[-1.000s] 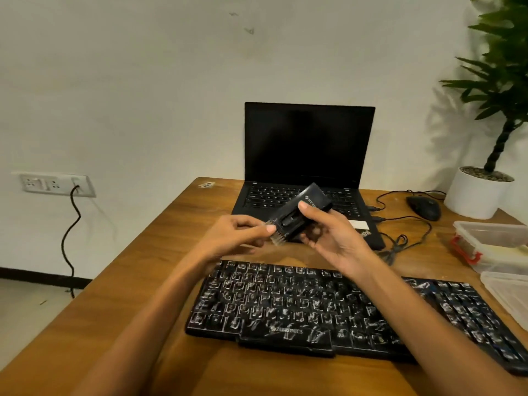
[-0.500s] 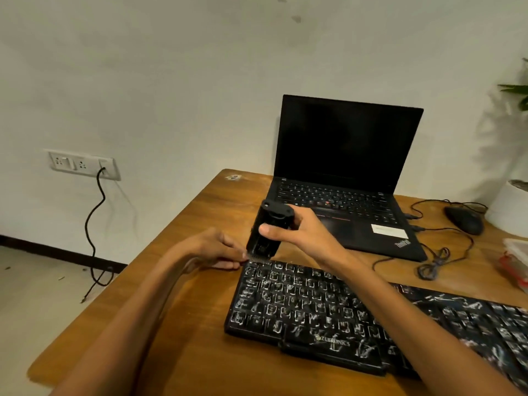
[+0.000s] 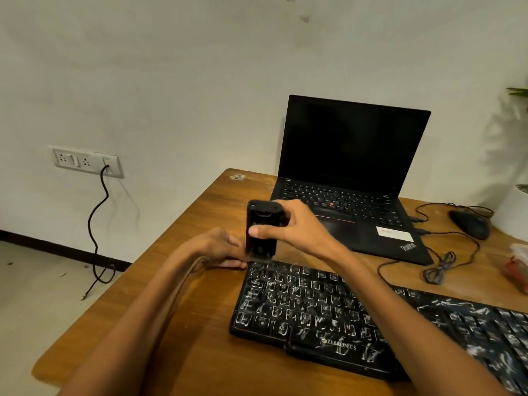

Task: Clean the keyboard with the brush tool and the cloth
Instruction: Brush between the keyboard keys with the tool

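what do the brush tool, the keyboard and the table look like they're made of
Brush tool: likely hard plastic, black, smooth moulded casing with faint sheen.
Keyboard: likely plastic, matt black keys, streaked with white residue.
Table: wood or wood-look veneer, brown grain lines, slight gloss; which one cannot be told.

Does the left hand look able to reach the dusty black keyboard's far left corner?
Likely yes: the left hand lies beside that corner of the dusty black keyboard, nothing between; the right hand holds the black brush tool upright just above it.
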Available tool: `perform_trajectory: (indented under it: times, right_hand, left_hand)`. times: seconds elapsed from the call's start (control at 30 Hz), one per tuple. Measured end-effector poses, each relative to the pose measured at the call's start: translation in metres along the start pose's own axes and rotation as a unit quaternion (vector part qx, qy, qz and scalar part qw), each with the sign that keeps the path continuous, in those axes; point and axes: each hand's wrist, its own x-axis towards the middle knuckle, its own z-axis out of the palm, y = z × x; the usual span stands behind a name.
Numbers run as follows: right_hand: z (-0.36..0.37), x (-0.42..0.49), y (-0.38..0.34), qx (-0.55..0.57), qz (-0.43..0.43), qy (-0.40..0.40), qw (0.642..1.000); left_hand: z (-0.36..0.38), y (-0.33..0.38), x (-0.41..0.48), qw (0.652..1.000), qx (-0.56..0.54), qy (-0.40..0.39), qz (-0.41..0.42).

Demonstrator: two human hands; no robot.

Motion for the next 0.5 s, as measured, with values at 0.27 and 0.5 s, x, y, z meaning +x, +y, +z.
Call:
perform_trajectory:
  times: [0.27,0.5]
  right_hand:
    - [-0.048,-0.021,0.012,0.029,0.054,0.054,0.997]
    - [-0.024,-0.018,0.029,0.139,0.109,0.028,0.984]
  left_hand:
    - [-0.003,-0.001,-0.008,0.999,0.034,0.012,0.037]
    - [0.009,-0.001,-0.008,0.999,0.026,-0.033,0.032]
